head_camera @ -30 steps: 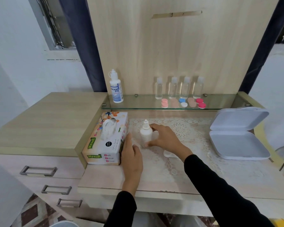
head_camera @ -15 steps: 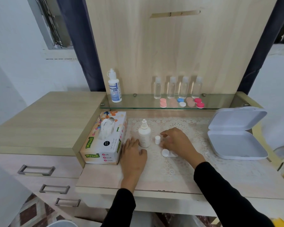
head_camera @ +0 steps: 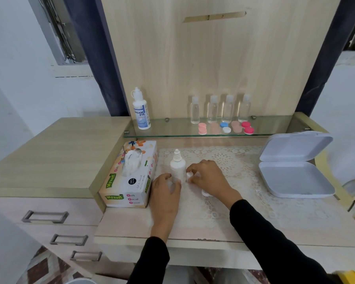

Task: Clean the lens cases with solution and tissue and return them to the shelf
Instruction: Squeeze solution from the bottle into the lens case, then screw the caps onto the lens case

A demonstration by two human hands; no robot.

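Early going, by the look of things. On the lace mat (head_camera: 244, 160), bracketing the base of the uncapped solution bottle (head_camera: 177, 169) with the left hand (head_camera: 166, 193), thumb one side and fingers the other; gripping or merely touching, cannot tell. Pinching a small white cap (head_camera: 189, 175) between thumb and fingertips of the right hand (head_camera: 210, 179), just beside the bottle at its 3 o'clock. Half hidden under the right wrist, at 5 o'clock: a small white round piece (head_camera: 205, 193), probably a lens case part. No loose tissue outside the tissue box (head_camera: 129, 181) at 9 o'clock. Lined up on the glass shelf (head_camera: 172, 131) at 12 o'clock: five coloured lens cases (head_camera: 224, 128). Wiping and returning apparently all left to do.
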